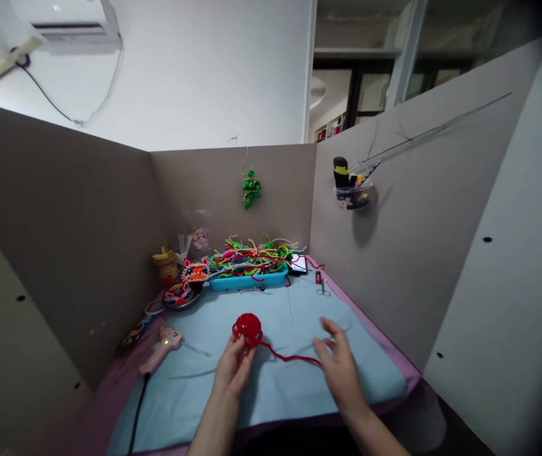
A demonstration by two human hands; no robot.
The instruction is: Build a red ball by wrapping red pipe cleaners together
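My left hand point(233, 366) pinches a round red coil made of pipe cleaner point(247, 330) and holds it just above the light blue cloth point(294, 316). A loose red tail point(290, 358) runs from the coil to the right, toward my right hand point(338, 364). That hand hovers over the cloth with its fingers spread, and the tail's end lies at or under its thumb; whether it grips the tail I cannot see.
A blue tray point(247, 278) heaped with coloured pipe cleaners stands at the back. A pink glue gun point(161, 347) with its cord lies at the left. Small scissors point(321, 285) and a phone point(298, 263) lie at the back right. Brown partition walls enclose the desk.
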